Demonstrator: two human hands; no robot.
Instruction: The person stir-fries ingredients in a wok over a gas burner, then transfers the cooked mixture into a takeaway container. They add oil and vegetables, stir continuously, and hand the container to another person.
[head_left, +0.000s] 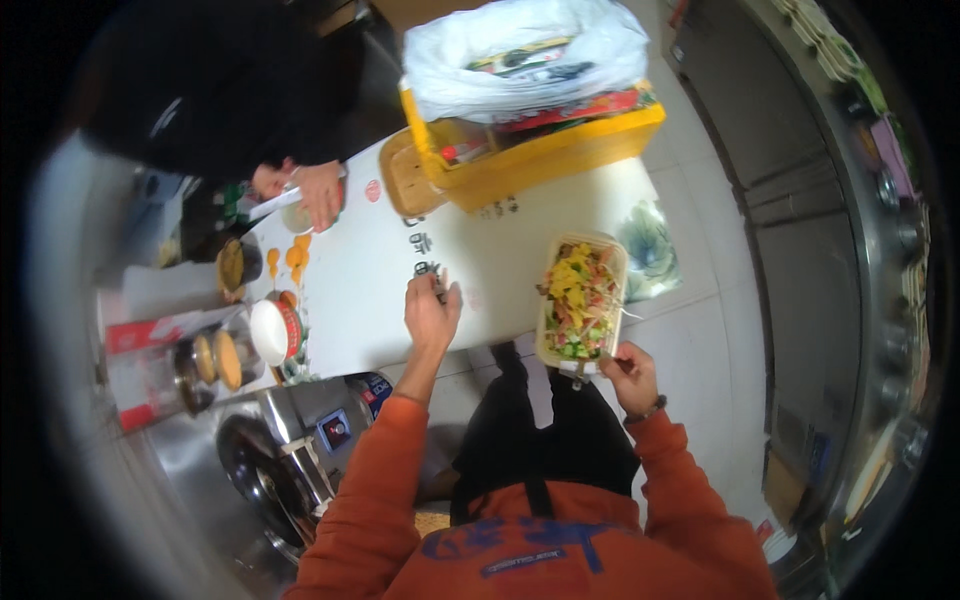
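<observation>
My right hand grips the near right corner of a pale rectangular food container. Shredded vegetables, diced greens and yellow pieces, possibly egg, fill it as a salad-like mix. A small white strip, with what looks like a metal clip, shows at its near edge beside my fingertips. My left hand is over the white table, fingers bent, above dark printed characters. Blur hides whether anything small is between its thumb and fingers.
A yellow crate with a white plastic bag stands at the back, beside a brown tray. Another person's hand covers a bowl at far left. Nearby are a paper bowl, lidded jars and a wok.
</observation>
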